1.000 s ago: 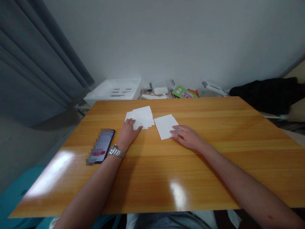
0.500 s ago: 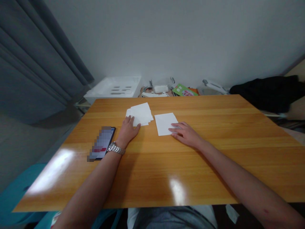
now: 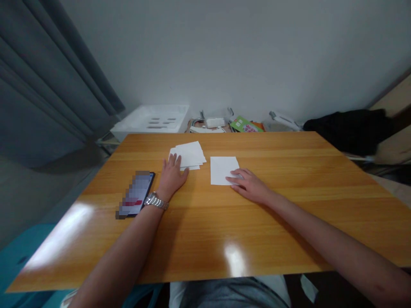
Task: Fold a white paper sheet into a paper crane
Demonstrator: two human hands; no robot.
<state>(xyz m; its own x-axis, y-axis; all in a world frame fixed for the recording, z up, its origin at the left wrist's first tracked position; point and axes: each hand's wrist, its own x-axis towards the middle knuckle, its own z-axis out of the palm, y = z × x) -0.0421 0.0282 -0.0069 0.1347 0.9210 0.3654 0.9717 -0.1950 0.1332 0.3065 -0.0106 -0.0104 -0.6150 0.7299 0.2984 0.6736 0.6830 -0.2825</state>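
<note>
A small stack of white paper sheets (image 3: 190, 154) lies on the wooden table (image 3: 289, 205) toward its far side. My left hand (image 3: 172, 176), with a metal watch on the wrist, rests flat with fingers stretched out against the stack's near left corner. A single white sheet (image 3: 223, 168) lies just right of the stack. The fingers of my right hand (image 3: 248, 185) lie flat on that sheet's near right corner. Neither hand grips anything.
A smartphone (image 3: 137, 193) lies on the table left of my left wrist. Behind the table stand a white plastic tray (image 3: 150, 120), cables and small items (image 3: 215, 123), a green packet (image 3: 244, 125) and dark cloth (image 3: 346, 128). A grey curtain (image 3: 41, 85) hangs at left.
The single sheet has turned under my right hand and now lies squarer to the table edge. My left hand has stayed at the stack's corner. The view shifted slightly.
</note>
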